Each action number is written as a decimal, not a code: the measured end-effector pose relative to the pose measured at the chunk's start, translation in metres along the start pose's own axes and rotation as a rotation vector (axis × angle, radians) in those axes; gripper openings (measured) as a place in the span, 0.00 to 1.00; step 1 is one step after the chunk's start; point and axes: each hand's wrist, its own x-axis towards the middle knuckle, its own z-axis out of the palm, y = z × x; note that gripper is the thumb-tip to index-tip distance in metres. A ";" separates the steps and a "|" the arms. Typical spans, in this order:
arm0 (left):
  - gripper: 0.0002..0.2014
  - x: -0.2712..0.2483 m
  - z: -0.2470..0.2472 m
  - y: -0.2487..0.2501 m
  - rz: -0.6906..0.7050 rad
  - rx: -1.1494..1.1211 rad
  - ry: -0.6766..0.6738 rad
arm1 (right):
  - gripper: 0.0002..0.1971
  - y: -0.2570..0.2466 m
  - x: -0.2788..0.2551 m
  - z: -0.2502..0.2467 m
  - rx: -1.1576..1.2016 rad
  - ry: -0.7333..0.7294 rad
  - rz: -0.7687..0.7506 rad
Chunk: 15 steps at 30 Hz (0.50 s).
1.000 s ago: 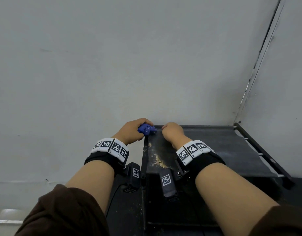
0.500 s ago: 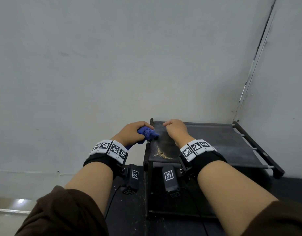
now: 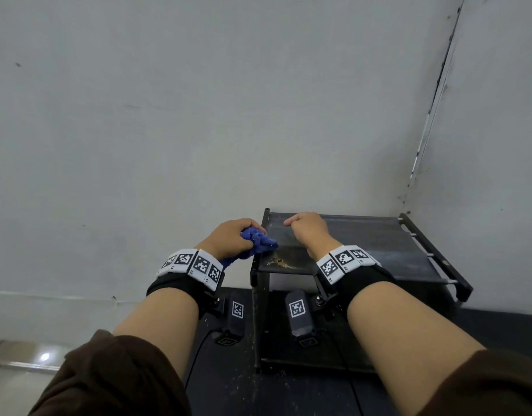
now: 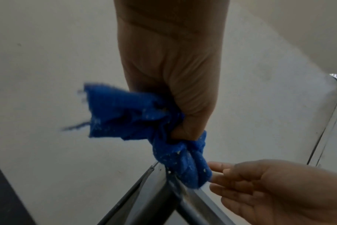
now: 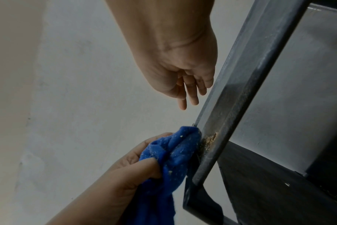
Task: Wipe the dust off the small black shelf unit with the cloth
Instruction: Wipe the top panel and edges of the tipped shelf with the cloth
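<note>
The small black shelf unit (image 3: 373, 244) stands in the corner against the grey wall. A little heap of tan dust (image 3: 279, 262) lies near its front left corner, also seen as dust (image 5: 209, 140) on the frame edge. My left hand (image 3: 233, 235) grips a bunched blue cloth (image 3: 260, 241), speckled with crumbs, and holds it against the shelf's left edge just behind the dust. The cloth (image 4: 183, 164) touches the shelf corner. My right hand (image 3: 305, 231) hovers over the left part of the top, fingers (image 5: 190, 94) loosely bent and holding nothing.
Grey walls (image 3: 198, 115) close in behind and on the right, meeting at a corner seam (image 3: 433, 115). The shelf's right side has thin rails (image 3: 430, 253). Dark floor (image 3: 228, 370) with scattered specks lies below, with a pale strip (image 3: 24, 364) at the left.
The view has pulled back from the shelf. My left hand has drawn the cloth nearer along the shelf's left edge, toward the dust heap. The right hand stays over the top.
</note>
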 end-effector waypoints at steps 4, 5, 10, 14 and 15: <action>0.16 -0.006 -0.008 0.010 -0.010 -0.027 -0.113 | 0.20 -0.003 -0.005 -0.004 0.012 -0.013 -0.003; 0.17 -0.007 -0.009 0.013 -0.010 -0.052 -0.076 | 0.19 -0.003 -0.006 -0.004 0.038 0.012 -0.012; 0.19 0.000 -0.006 0.030 -0.067 -0.273 0.178 | 0.02 -0.010 -0.008 -0.007 0.369 0.016 0.013; 0.26 0.008 0.002 0.046 -0.071 -0.417 0.173 | 0.21 -0.023 -0.011 -0.013 0.541 -0.252 -0.011; 0.27 0.009 0.004 0.050 -0.070 -0.440 0.156 | 0.22 -0.024 -0.009 -0.013 0.579 -0.290 -0.019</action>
